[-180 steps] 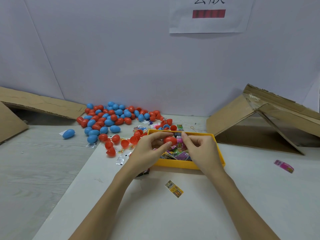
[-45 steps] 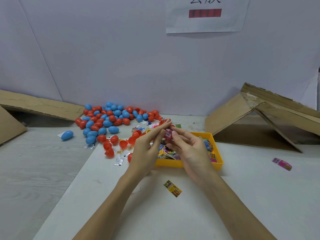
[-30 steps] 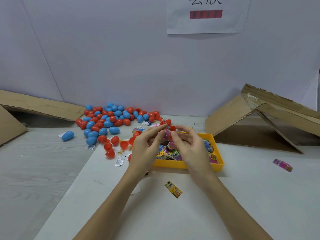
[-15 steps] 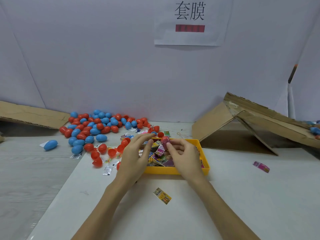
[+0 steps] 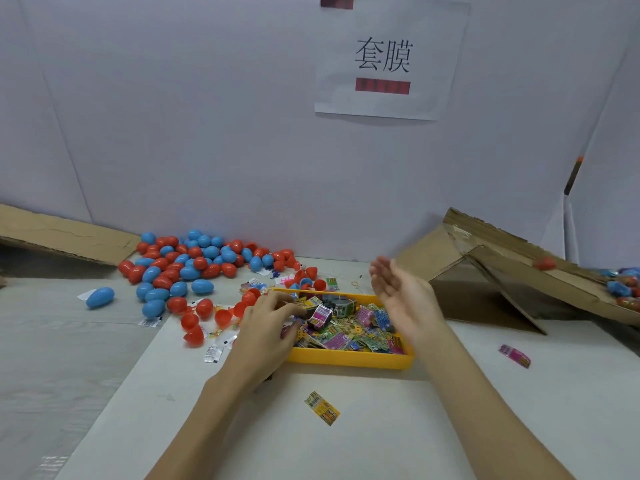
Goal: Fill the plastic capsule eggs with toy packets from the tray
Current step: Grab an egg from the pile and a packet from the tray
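- left hand (image 5: 266, 327) was over the left end of the yellow tray (image 5: 349, 358), fingers curled down into the toy packets (image 5: 349, 327); grip looked like a pinch on a packet at the fingertips, but the contact itself wasn't clear enough to call.
- right hand (image 5: 405, 296) was raised above the tray's right side, palm turned inward, fingers straight and spread, grip released, nothing in it.
- tray sat on the white bench (image 5: 381, 427), packed with small colourful packets.
- pile of red and blue capsule eggs (image 5: 194, 259) lay behind and left of the tray against the wall; several open red halves (image 5: 207, 313) lay just left of the tray.
- one blue egg (image 5: 99, 297) lay on its own, well left of the pile.
- one red egg (image 5: 544, 263) was on the slanted cardboard ramp (image 5: 502, 244) at right, blurred; more eggs sat at the ramp's far right edge (image 5: 623, 287).
- loose yellow packet (image 5: 322, 408) lay on the bench in front of the tray; pink packet (image 5: 514, 355) lay well to the right.
- paper sign (image 5: 384, 64) was on the back wall.
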{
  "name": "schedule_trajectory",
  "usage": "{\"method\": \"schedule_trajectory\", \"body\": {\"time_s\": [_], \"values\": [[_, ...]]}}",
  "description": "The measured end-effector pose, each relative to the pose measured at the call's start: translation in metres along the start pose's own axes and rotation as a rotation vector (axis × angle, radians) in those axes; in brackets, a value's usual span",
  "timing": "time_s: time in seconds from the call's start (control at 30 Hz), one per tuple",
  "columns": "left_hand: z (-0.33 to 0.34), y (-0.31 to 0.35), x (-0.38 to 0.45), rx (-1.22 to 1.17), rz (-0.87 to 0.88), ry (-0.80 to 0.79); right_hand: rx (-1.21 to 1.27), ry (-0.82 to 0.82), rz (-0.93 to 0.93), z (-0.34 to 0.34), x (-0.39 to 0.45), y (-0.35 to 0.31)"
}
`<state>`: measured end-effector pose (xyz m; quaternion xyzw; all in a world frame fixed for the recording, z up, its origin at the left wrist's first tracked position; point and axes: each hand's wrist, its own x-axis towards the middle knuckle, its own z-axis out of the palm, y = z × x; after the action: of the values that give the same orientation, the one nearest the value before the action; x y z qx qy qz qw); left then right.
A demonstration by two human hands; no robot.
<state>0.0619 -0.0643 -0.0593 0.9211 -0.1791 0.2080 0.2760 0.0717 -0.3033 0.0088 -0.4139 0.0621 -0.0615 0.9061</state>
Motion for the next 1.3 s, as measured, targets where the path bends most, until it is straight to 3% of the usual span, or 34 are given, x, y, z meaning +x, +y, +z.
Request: {"method": "schedule_trajectory", "body": {"time_s": [0.2, 0.3, 0.37, 0.43, 0.53, 0.73, 0.8, 0.9, 1.1, 1.2, 1.3], "values": [[0.001, -0.001, -0.003, -0.032, 0.01, -0.081, -0.363, -0.111, 0.063, -0.003, -0.009, 0.048], [-0.006, 0.0, 0.001, -0.181, 0.018, 0.013, -0.569, -0.129, -0.03, -0.005, -0.008, 0.056], [-0.015, -0.007, 0.007, -0.274, -0.105, 0.198, -0.631, -0.138, -0.08, -0.005, -0.009, 0.059], [-0.024, -0.024, 0.012, -0.203, -0.317, 0.363, -0.65, -0.138, -0.1, -0.006, -0.009, 0.06], [-0.033, -0.05, 0.021, 0.052, -0.52, 0.298, -0.655, -0.146, -0.125, -0.007, -0.009, 0.062], [-0.051, -0.082, 0.059, 0.455, -0.467, -0.19, -0.694, -0.146, -0.136, -0.005, -0.011, 0.062], [-0.054, -0.092, 0.065, 0.534, -0.454, -0.28, -0.697, -0.143, -0.139, -0.005, -0.011, 0.062], [-0.057, -0.105, 0.069, 0.546, -0.4, -0.268, -0.698, -0.145, -0.138, -0.005, -0.011, 0.062], [-0.068, -0.112, 0.063, 0.475, -0.477, -0.21, -0.702, -0.145, -0.139, -0.006, -0.009, 0.063], [-0.065, -0.101, 0.055, 0.404, -0.375, -0.127, -0.706, -0.144, -0.14, -0.006, -0.009, 0.063], [-0.057, -0.069, 0.043, 0.184, -0.231, 0.005, -0.724, -0.15, -0.151, -0.005, -0.01, 0.063]]}}
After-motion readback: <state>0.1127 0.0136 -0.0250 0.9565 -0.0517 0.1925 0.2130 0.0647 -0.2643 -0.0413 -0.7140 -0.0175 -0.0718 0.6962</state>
